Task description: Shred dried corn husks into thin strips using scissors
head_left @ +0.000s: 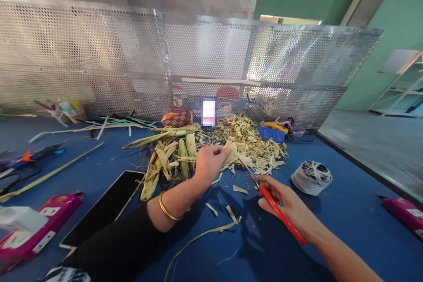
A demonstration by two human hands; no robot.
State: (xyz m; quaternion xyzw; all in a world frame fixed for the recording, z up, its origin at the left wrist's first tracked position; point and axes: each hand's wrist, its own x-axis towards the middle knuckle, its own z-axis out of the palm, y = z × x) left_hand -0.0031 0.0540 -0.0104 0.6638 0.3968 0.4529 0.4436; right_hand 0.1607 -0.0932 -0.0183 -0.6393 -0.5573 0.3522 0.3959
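Note:
My left hand (211, 163) pinches a piece of pale dried corn husk (231, 151) between thumb and fingers. Red-handled scissors (280, 213) are gripped in my right hand (280, 200), their blades pointing up and left at the edge of that husk piece. Whether the blades are parted is hard to tell. Just beyond both hands lies a heap of shredded husk (244, 132). Larger whole husks (155, 169) are piled left of my left hand. Small cut scraps (240, 189) and a long thin strip (205, 232) rest on the blue table (264, 255) beneath.
A ball of white yarn (311, 178) stands on the right. Magenta power strips (42, 224) (405, 213) lie at both sides. A black flat tablet-like panel (105, 207) is near my left forearm. Perforated metal screens (211, 48) close off the table's back.

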